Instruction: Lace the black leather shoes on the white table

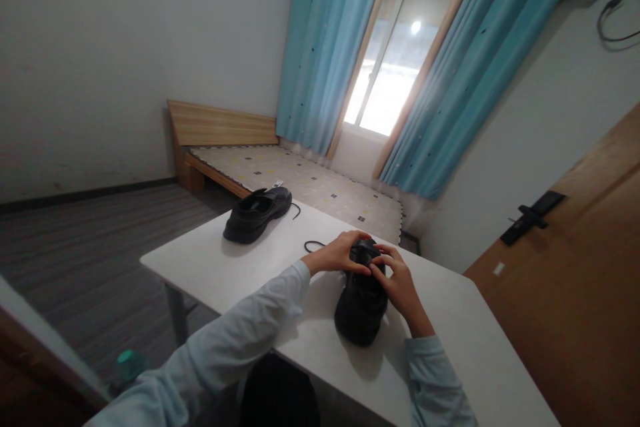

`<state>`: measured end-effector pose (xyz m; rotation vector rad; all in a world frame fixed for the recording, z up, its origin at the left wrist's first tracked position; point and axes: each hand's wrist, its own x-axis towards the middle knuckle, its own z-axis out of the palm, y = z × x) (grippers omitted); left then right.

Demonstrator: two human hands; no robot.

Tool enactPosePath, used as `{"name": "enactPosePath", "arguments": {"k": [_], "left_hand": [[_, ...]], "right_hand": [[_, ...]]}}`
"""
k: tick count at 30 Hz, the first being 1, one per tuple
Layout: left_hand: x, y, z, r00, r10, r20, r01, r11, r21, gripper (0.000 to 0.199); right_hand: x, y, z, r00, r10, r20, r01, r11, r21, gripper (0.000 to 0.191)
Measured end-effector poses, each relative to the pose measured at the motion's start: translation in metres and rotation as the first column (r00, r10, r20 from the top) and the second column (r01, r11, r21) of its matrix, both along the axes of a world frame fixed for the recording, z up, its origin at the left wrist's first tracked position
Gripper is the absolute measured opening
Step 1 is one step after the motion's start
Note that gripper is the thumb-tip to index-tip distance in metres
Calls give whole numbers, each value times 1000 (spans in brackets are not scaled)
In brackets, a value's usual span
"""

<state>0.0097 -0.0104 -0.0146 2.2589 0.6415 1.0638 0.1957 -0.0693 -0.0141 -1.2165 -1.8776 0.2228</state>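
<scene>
A black lace-up shoe (pixel 360 317) rests on the white table (pixel 460 340), its heel toward me and its toe pointing away. My left hand (pixel 340 253) is closed on the left side of the upper, around the lacing area. On the opposite side, my right hand (pixel 399 278) grips the upper with curled fingers, its thumb close to my left thumb. Whether a lace is pinched between the fingertips cannot be made out. A loose black lace (pixel 314 244) lies on the tabletop beside my left wrist. The matching black shoe (pixel 256 217) stands farther left, untouched, its lace end trailing to the right.
Behind the table is a bed with a patterned mattress (pixel 310 180) and a wooden headboard (pixel 225 125). Blue curtains (pixel 330 47) frame a bright window (pixel 400 67). A wooden door (pixel 575 267) with a black handle is at right. A green-topped object (pixel 129 363) is low at left.
</scene>
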Motion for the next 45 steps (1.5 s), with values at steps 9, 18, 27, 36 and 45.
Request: {"name": "enactPosePath", "arguments": {"k": [9, 18, 27, 36, 45], "left_hand": [[-2, 3, -8, 993, -122, 4, 120, 968, -220, 74], [-2, 11, -18, 989, -144, 41, 150, 963, -224, 75], [-1, 9, -16, 992, -124, 33, 128, 969, -213, 66], [-3, 7, -14, 994, -108, -1, 105, 972, -211, 63], [-2, 6, -11, 993, -121, 3, 119, 973, -199, 61]], "right_hand": [[3, -6, 14, 997, 46, -55, -45, 999, 4, 20], [9, -15, 22, 787, 93, -610, -198, 974, -107, 24], [11, -18, 26, 693, 85, -716, -296, 939, -175, 27], [19, -20, 30, 687, 62, -724, -340, 908, -245, 33], [10, -23, 30, 723, 126, -679, -397, 881, -258, 26]]}}
